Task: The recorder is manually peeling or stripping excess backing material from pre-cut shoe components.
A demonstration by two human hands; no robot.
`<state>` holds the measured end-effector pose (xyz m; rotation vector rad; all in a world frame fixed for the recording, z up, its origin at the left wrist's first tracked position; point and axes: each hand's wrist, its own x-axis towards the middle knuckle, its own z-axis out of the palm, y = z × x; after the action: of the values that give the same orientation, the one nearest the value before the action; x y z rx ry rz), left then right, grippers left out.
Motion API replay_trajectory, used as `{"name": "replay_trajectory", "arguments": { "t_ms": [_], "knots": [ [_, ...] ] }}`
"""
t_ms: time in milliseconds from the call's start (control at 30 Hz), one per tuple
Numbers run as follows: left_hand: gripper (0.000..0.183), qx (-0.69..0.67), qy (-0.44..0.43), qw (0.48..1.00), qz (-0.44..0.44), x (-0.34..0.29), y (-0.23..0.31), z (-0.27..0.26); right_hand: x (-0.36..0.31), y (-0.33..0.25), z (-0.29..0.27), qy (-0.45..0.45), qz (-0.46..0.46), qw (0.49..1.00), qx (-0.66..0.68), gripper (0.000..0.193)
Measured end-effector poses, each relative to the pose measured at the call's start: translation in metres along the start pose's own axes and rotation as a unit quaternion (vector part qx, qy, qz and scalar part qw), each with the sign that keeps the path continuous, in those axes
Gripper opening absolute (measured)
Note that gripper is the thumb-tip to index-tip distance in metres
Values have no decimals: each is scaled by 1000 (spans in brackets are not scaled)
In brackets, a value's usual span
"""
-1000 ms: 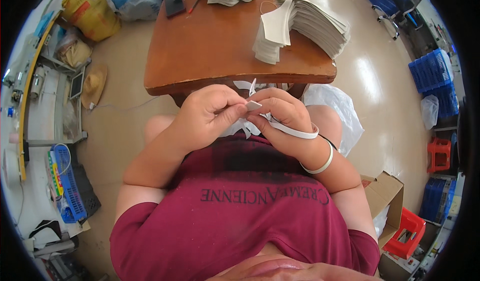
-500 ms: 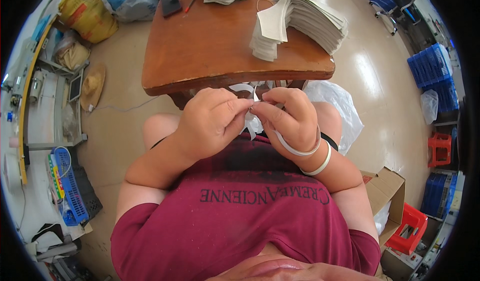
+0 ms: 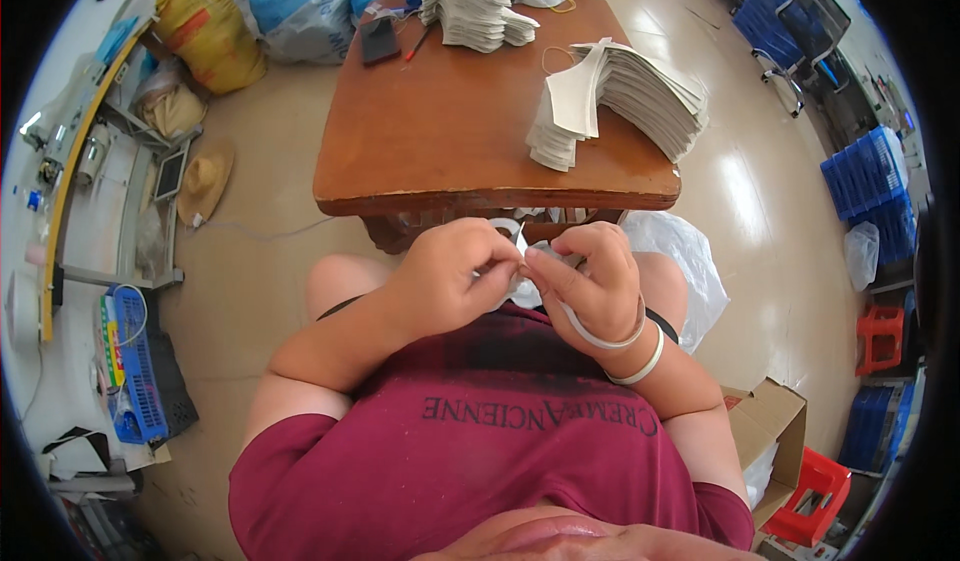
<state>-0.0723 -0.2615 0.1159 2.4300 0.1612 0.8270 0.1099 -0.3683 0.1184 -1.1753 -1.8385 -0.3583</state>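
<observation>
Over my lap, just short of the table's front edge, both hands meet at a thin white strip [image 3: 522,243]. My left hand [image 3: 452,273] is closed, thumb and index finger pinching the strip. Closed from the other side, my right hand [image 3: 598,279] has its thumb and fingertips against the same spot. The fingers hide the pinched part, and the strip's exact kind is unclear. White curled pieces show behind and below the fingertips. Beyond, on the brown wooden table [image 3: 430,136], stands a curved stack of off-white cut pieces [image 3: 655,101]; a second stack [image 3: 475,11] lies farther back.
A dark phone [image 3: 380,39] and a red pen [image 3: 417,43] lie at the table's back left. A clear plastic bag [image 3: 690,266] is beside my right knee. An open cardboard box [image 3: 768,426] and a red stool [image 3: 818,501] stand at right, a straw hat [image 3: 205,183] at left.
The view has shifted, so the table and hands appear lower. My hands still meet at the white strip; the fingers have changed position slightly, and a pointed white end now shows above them.
</observation>
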Motion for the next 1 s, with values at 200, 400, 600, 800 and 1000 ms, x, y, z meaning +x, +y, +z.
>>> {"name": "replay_trajectory", "arguments": {
  "t_ms": [200,400,600,800,1000],
  "knots": [
    [13,-432,27,834,-343,-2,6,2,-1,-1,13,16,-73,995,-68,37],
    [14,-489,59,766,-413,-2,3,8,-1,-1,20,23,-78,992,-101,33],
    [14,-546,124,730,-393,-4,4,13,-4,0,20,18,-84,994,-74,32],
    [15,-480,109,809,-322,3,13,7,-7,13,19,32,-54,995,-73,30],
    [16,-393,91,861,-311,2,13,10,-4,16,10,56,-58,993,-81,36]
  ]
}}
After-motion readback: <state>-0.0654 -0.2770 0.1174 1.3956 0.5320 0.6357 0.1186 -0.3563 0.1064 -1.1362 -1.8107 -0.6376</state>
